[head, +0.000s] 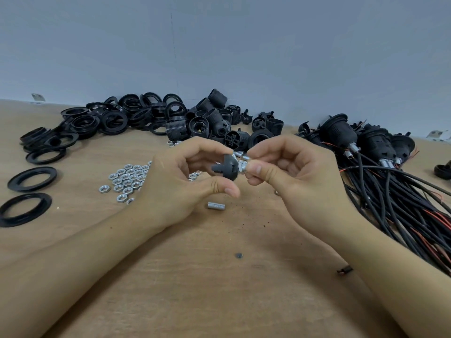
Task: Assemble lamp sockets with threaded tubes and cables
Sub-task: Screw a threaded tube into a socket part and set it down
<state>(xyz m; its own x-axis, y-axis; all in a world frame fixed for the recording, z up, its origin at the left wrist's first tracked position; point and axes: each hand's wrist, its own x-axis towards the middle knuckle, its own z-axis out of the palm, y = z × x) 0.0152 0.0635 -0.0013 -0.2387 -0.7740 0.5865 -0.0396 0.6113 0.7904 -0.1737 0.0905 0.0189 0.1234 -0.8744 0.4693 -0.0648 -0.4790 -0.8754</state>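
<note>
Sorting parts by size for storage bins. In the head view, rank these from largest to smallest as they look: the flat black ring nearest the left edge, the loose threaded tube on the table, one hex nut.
1. Flat black ring
2. Threaded tube
3. Hex nut

All lie at similar depth, so the order looks reliable.

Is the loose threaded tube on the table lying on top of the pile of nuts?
No. The threaded tube lies alone on bare table below the hands, apart from the nuts to its left.

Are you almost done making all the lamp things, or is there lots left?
Some are done: finished sockets with cables lie heaped on the right. Now the left hand holds a black socket cap while the right hand pinches a threaded tube at it. Lots left: piles of socket parts, rings and nuts wait.
</note>
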